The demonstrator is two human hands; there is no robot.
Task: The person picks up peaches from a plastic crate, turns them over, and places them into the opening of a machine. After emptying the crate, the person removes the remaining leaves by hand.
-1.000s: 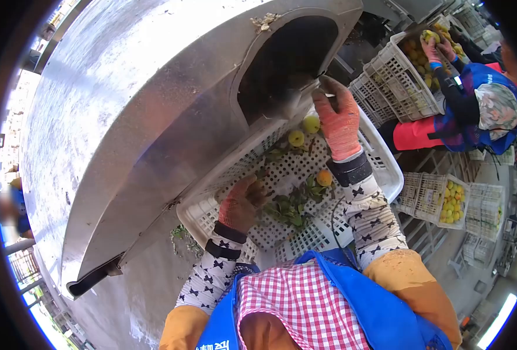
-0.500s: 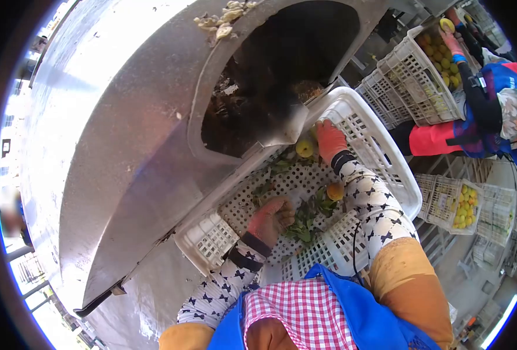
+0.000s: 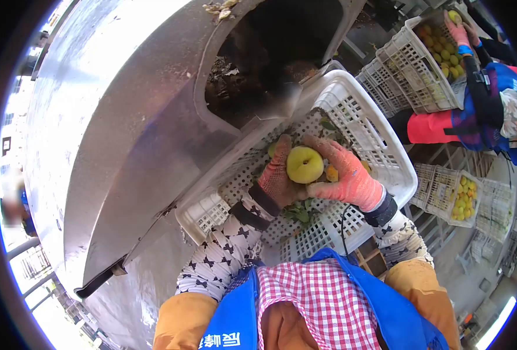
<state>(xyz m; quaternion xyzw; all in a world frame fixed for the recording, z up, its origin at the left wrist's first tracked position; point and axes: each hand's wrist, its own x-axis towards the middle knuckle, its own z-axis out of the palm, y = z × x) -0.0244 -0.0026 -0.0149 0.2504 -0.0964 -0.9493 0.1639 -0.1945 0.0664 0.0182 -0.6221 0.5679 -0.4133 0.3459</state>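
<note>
A yellow-green round fruit [image 3: 304, 164] is between my two gloved hands, above a white perforated crate [image 3: 407, 175]. My left hand [image 3: 279, 175] presses against the fruit's left side. On its right side is my right hand [image 3: 345, 175], thumb and fingers curved towards the fruit; the two hands hold it together. Inside the crate, an orange-yellow fruit [image 3: 332, 172] shows beside my right fingers, and green leaves [image 3: 298, 212] lie below my hands. Part of another green fruit [image 3: 272, 150] shows behind my left fingers.
A large metal machine [image 3: 136, 116] with a dark opening [image 3: 258, 64] stands along the crate's left side. At the upper right, a co-worker [image 3: 486, 111] handles fruit over a filled crate [image 3: 416, 76]. Another crate of yellow fruit [image 3: 463, 198] sits at the right.
My right hand has come back from the crate's far end to the middle. My left hand has risen to meet it, and the fruit is now between them.
</note>
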